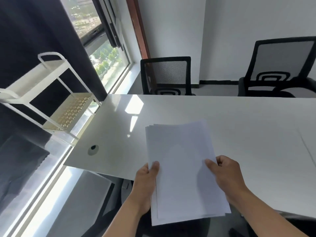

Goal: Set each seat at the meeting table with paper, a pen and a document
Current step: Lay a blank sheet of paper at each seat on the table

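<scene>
Several loose sheets of paper (181, 168) hang over the white meeting table's (239, 127) near edge, pinched by the left hand (147, 178) and right hand (224, 173), thumbs on top. Light and floppy, apparently slightly fanned, they are best gripped along both side edges.

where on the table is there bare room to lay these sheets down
Bare tabletop runs from the paper stack to the far edge by the two black chairs, and left toward the cable hole. A sheet seems to lie at the right edge. Both hands hold the stack.
</scene>
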Motion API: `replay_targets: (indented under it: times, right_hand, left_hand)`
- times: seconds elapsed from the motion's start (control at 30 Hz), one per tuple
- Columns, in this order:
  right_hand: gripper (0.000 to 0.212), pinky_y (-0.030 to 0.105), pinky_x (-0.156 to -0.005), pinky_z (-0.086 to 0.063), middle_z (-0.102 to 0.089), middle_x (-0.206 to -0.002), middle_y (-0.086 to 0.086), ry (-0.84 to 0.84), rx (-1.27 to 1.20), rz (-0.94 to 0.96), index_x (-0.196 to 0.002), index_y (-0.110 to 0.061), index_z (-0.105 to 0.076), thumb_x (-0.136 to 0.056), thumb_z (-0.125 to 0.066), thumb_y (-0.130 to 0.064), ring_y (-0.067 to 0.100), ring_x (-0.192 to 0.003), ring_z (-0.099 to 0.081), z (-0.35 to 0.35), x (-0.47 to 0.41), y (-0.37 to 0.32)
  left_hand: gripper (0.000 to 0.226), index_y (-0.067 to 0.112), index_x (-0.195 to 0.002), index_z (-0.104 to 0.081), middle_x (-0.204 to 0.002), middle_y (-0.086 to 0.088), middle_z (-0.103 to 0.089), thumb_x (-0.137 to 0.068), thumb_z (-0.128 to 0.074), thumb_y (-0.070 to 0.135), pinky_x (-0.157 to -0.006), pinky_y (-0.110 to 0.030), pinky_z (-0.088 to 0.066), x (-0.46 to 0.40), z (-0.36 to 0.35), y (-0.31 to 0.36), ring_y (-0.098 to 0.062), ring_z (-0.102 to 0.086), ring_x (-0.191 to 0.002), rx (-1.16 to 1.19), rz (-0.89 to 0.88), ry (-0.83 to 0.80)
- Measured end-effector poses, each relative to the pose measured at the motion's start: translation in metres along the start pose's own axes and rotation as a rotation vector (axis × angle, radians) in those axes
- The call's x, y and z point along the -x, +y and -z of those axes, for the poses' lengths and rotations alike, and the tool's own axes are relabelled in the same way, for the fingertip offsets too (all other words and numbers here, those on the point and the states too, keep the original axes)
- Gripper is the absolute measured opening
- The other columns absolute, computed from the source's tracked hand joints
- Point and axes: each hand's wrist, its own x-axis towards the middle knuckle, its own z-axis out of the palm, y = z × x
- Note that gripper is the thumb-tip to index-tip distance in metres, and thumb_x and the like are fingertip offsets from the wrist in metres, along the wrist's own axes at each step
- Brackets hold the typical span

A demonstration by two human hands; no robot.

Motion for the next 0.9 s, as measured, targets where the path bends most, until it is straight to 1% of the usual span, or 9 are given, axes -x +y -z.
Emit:
replay_targets:
  times: [0.03,0.07,0.1,0.17,0.4,0.53,0.6,0.77,0.9]
  right_hand:
    - [0.035,0.043,-0.062,-0.052,-0.073,-0.090,0.023,0.000,0.001,-0.014,-0.094,0.004,-0.068,-0.100,-0.078,-0.029,0.049,-0.075,-0.066,-0.007,-0.005,0.007]
    - [0.040,0.043,-0.061,-0.048,-0.070,-0.085,0.024,0.001,-0.001,-0.027,-0.095,0.008,-0.065,-0.101,-0.077,-0.029,0.042,-0.067,-0.059,-0.012,-0.009,0.012]
    - [0.044,0.041,-0.060,-0.044,-0.064,-0.079,0.022,0.001,0.000,-0.034,-0.095,0.012,-0.062,-0.101,-0.076,-0.029,0.032,-0.064,-0.054,-0.015,-0.010,0.015]
    - [0.050,0.040,-0.060,-0.039,-0.056,-0.075,0.014,0.006,0.014,-0.051,-0.096,0.016,-0.057,-0.102,-0.075,-0.030,0.024,-0.065,-0.049,-0.024,-0.015,0.020]
    - [0.051,0.040,-0.061,-0.038,-0.053,-0.073,0.012,0.041,0.023,-0.077,-0.095,0.017,-0.055,-0.104,-0.073,-0.030,0.023,-0.066,-0.046,-0.059,-0.025,0.036]
    - [0.052,0.040,-0.062,-0.039,-0.052,-0.075,0.021,0.067,0.033,-0.075,-0.097,0.015,-0.057,-0.103,-0.072,-0.035,0.024,-0.066,-0.047,-0.055,-0.031,0.040]
    - [0.054,0.040,-0.061,-0.038,-0.052,-0.075,0.015,0.078,0.033,-0.076,-0.096,0.014,-0.055,-0.103,-0.072,-0.036,0.024,-0.066,-0.045,-0.045,-0.035,0.044]
    - [0.053,0.040,-0.061,-0.032,-0.044,-0.073,0.008,0.142,0.076,-0.087,-0.084,0.007,-0.042,-0.105,-0.069,-0.034,0.022,-0.065,-0.035,0.000,-0.050,0.058]
    - [0.046,0.040,-0.063,-0.026,-0.032,-0.073,0.006,0.199,0.149,-0.086,-0.077,-0.016,-0.034,-0.105,-0.068,-0.031,0.023,-0.067,-0.027,0.035,-0.063,0.068]
  left_hand:
    - [0.033,0.010,-0.129,-0.073,-0.119,-0.014,-0.083,-0.116,-0.054,0.033,-0.097,-0.056,-0.064,-0.008,0.005,-0.001,-0.037,-0.081,-0.109,-0.011,0.016,0.002]
    - [0.033,0.009,-0.128,-0.073,-0.118,-0.015,-0.083,-0.116,-0.054,0.033,-0.098,-0.058,-0.064,-0.016,0.010,-0.003,-0.037,-0.081,-0.108,-0.024,0.034,-0.001]
    - [0.033,0.008,-0.127,-0.073,-0.117,-0.015,-0.083,-0.116,-0.054,0.033,-0.098,-0.059,-0.064,-0.019,0.013,-0.004,-0.038,-0.081,-0.107,-0.029,0.047,-0.003]
    - [0.033,0.006,-0.125,-0.072,-0.115,-0.016,-0.083,-0.116,-0.054,0.032,-0.099,-0.060,-0.063,-0.031,0.021,-0.003,-0.039,-0.081,-0.106,-0.036,0.068,-0.009]
    - [0.033,0.007,-0.128,-0.072,-0.117,-0.016,-0.083,-0.115,-0.055,0.032,-0.098,-0.061,-0.064,-0.072,0.052,-0.002,-0.039,-0.081,-0.107,-0.100,0.102,-0.082]
    - [0.034,0.007,-0.127,-0.073,-0.116,-0.015,-0.083,-0.116,-0.053,0.032,-0.096,-0.057,-0.065,-0.085,0.049,-0.002,-0.037,-0.081,-0.106,-0.121,0.111,-0.101]
    - [0.033,0.009,-0.128,-0.073,-0.117,-0.014,-0.083,-0.116,-0.054,0.033,-0.098,-0.059,-0.064,-0.087,0.040,-0.003,-0.038,-0.081,-0.107,-0.124,0.120,-0.120]
    - [0.035,0.011,-0.127,-0.075,-0.116,-0.016,-0.083,-0.115,-0.054,0.036,-0.093,-0.059,-0.066,-0.090,0.006,-0.010,-0.040,-0.080,-0.106,-0.129,0.133,-0.147]
    - [0.033,0.010,-0.126,-0.074,-0.115,-0.016,-0.083,-0.115,-0.055,0.035,-0.082,-0.052,-0.068,-0.093,-0.018,-0.022,-0.040,-0.081,-0.102,-0.107,0.153,-0.125]
